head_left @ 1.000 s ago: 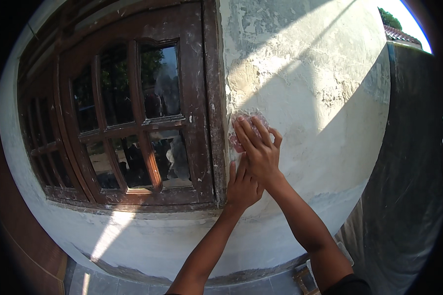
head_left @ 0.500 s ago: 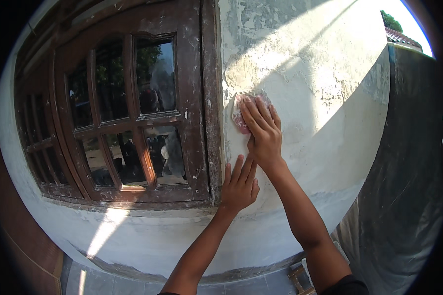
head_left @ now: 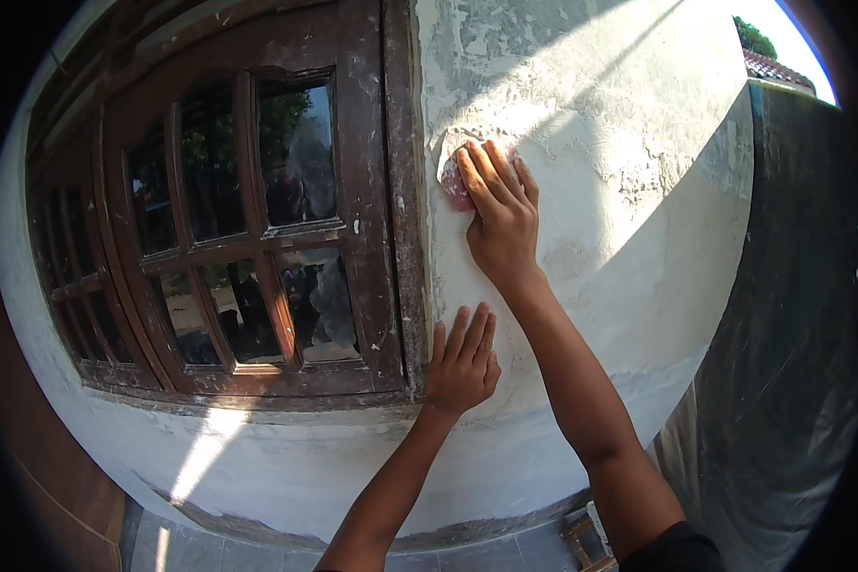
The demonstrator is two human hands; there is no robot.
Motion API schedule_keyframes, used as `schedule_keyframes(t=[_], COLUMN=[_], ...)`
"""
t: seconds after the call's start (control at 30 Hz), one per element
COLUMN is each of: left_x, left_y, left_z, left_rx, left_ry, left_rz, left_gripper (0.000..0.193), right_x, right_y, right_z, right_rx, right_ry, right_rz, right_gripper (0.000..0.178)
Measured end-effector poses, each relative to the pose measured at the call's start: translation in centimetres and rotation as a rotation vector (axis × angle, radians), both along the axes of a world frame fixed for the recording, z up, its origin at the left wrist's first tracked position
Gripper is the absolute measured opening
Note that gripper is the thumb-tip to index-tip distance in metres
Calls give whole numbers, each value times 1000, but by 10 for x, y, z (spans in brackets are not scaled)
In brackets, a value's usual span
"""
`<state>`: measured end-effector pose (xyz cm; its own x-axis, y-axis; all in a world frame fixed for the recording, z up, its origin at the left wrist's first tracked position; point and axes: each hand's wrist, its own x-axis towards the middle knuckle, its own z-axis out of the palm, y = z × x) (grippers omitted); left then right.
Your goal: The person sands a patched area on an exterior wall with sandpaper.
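Note:
My right hand (head_left: 503, 214) presses a flat reddish putty spreader (head_left: 456, 181) against the pale plastered wall (head_left: 582, 315). The fingers lie extended over its face, and white filler is smeared across it. A rough ridge of filler shows along the spreader's upper edge. Lower down, close to the window frame, my left hand (head_left: 461, 367) rests flat on the wall, fingers pointing up and a little apart, holding nothing.
A brown wooden window (head_left: 377, 286) with glass panes stands left of my hands. Dark sheeting (head_left: 782, 334) hangs at the right. A small wooden stool-like object (head_left: 582, 545) sits low by the wall on grey floor tiles (head_left: 477, 555).
My right hand has slid the spreader up the wall and slightly left, away from my left hand. My left hand stays in nearly the same spot.

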<state>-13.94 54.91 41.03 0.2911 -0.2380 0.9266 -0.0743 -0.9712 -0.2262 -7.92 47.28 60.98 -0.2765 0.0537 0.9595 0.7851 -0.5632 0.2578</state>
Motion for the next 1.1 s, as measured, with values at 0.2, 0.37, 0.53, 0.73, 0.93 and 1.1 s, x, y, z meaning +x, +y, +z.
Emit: schedule_keyframes(t=[0.2,0.37,0.53,0.73,0.93,1.1], left_x=[6,3,0,-1,-1,-2], left_y=[6,1,-1,1,-2,0], left_z=[-11,-5,-1,-2,-1,-1], left_rx=[-50,-36,-9,-11,-23,-30], left_ry=[17,-5,-2,-9,-8,-1], left_rz=[-13,11,13,11,39,6], left_gripper=[59,60,60,60,60,58], right_x=[-33,-58,-60,-55,-17,-2], right_y=[-28,-47,-54,-40,-25,-9], right_z=[-99,-64,-29,-1,29,-8], right_rx=[-181,139,258,192,35,-47], right_ry=[217,387,719,615,45,-4], right_rz=[89,736,1317,1322,488,-13], right_gripper=[46,36,28,32,48,53])
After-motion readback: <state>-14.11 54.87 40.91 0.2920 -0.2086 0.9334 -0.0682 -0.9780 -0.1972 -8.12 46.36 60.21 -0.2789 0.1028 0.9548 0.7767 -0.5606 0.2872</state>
